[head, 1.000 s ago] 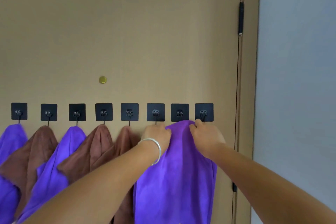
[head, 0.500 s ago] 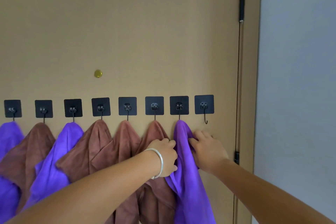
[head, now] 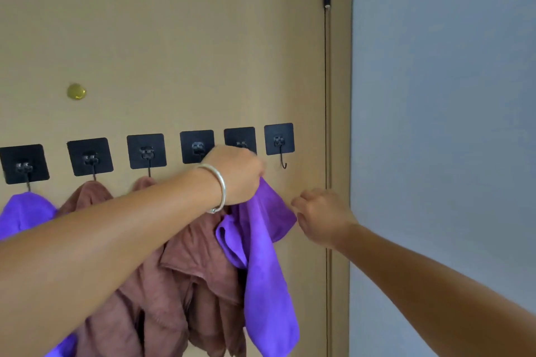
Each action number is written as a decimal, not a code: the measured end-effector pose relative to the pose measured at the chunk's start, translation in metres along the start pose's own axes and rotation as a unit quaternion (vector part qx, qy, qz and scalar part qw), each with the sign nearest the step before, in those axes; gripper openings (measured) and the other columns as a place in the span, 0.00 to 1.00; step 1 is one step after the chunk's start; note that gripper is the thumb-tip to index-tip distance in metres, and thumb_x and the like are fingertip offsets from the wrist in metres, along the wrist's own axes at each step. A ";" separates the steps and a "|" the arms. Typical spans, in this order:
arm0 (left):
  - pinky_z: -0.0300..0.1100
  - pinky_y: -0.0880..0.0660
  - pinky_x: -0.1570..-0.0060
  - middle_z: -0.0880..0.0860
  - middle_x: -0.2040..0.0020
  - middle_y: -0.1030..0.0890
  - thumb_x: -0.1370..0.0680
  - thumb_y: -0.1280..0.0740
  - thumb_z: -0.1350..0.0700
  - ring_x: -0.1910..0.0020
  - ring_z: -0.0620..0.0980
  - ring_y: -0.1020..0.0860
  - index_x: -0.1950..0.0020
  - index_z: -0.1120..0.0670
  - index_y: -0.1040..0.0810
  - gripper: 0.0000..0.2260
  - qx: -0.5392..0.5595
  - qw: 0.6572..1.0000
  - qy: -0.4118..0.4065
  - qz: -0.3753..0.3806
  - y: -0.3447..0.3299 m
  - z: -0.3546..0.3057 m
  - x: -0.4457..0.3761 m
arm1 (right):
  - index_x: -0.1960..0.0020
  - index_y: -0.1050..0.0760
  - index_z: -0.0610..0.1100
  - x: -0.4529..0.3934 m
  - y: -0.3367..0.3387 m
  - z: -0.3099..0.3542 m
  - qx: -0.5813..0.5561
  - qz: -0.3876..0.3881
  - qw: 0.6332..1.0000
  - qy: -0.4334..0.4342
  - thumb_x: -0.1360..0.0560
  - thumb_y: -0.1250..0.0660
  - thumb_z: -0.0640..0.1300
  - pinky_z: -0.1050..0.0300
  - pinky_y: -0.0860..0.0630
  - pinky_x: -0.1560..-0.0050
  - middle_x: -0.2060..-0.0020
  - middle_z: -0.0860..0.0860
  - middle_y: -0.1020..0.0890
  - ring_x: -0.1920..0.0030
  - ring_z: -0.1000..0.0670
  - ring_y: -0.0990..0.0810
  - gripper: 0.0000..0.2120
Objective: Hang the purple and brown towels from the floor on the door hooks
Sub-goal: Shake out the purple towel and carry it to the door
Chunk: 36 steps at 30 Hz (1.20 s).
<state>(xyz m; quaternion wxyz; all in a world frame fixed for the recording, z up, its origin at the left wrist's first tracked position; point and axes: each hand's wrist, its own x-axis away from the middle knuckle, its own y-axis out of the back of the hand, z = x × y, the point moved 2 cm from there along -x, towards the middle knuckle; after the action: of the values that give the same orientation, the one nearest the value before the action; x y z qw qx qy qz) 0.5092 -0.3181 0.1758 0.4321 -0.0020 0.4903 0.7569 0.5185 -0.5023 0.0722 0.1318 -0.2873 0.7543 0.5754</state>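
Note:
A row of black adhesive hooks (head: pixel 146 151) runs across the tan door (head: pixel 174 38). My left hand (head: pixel 235 174), with a silver bangle on its wrist, grips the top of a purple towel (head: pixel 261 269) right under the second hook from the right (head: pixel 240 138), hiding that hook's wire. My right hand (head: pixel 319 214) hovers beside the towel's right edge, fingers loosely curled, holding nothing. The rightmost hook (head: pixel 282 164) is bare. Brown towels (head: pixel 188 284) hang from the hooks to the left, and another purple towel (head: pixel 24 211) hangs at the far left.
A brass knob (head: pixel 76 92) sits on the door above the hooks. The door's hinge edge (head: pixel 327 124) and frame run down the right, with a plain grey wall (head: pixel 435 124) beyond.
My left hand rose from the towel's side to its top by the hook. My right hand let go and drew back to the right. The view shifted right and closer.

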 end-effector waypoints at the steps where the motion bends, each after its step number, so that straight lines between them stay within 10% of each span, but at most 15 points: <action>1: 0.45 0.30 0.61 0.49 0.52 0.22 0.22 0.43 0.56 0.56 0.54 0.24 0.55 0.50 0.26 0.07 0.014 0.999 -0.003 -0.035 0.001 -0.005 -0.005 | 0.38 0.27 0.47 0.004 0.007 -0.005 0.012 -0.004 0.999 -0.031 0.22 0.45 0.45 0.53 0.31 0.48 0.47 0.48 0.23 0.46 0.44 0.25 0.15; 11: 0.54 0.36 0.35 0.55 0.29 0.36 0.21 0.44 0.39 0.31 0.57 0.35 0.23 0.52 0.47 0.31 0.132 0.982 -0.081 -0.107 -0.036 -0.058 -0.022 | 0.23 0.45 0.49 0.078 0.069 -0.032 0.078 0.052 0.965 -0.246 0.21 0.43 0.56 0.50 0.39 0.30 0.27 0.49 0.36 0.29 0.46 0.37 0.29; 22: 0.51 0.41 0.32 0.53 0.25 0.39 0.21 0.45 0.39 0.27 0.52 0.39 0.22 0.52 0.49 0.32 0.285 0.909 -0.193 -0.237 0.020 -0.156 0.004 | 0.35 0.28 0.47 0.203 0.162 0.012 0.218 -0.016 0.893 -0.393 0.26 0.35 0.49 0.48 0.33 0.36 0.38 0.48 0.24 0.39 0.44 0.26 0.20; 36: 0.52 0.41 0.29 0.54 0.24 0.40 0.20 0.46 0.39 0.26 0.52 0.38 0.21 0.53 0.50 0.32 0.379 0.777 -0.384 -0.324 0.208 -0.318 0.119 | 0.33 0.31 0.49 0.434 0.341 0.066 0.366 0.073 0.736 -0.565 0.24 0.39 0.53 0.50 0.33 0.35 0.38 0.49 0.26 0.38 0.46 0.27 0.20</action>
<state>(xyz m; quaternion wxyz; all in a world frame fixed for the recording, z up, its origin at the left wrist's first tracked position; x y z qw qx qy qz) 0.1648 -0.5075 0.1142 0.7698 0.2941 0.5017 0.2630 -0.0368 -0.5037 0.0932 0.5864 0.2173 0.7122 0.3188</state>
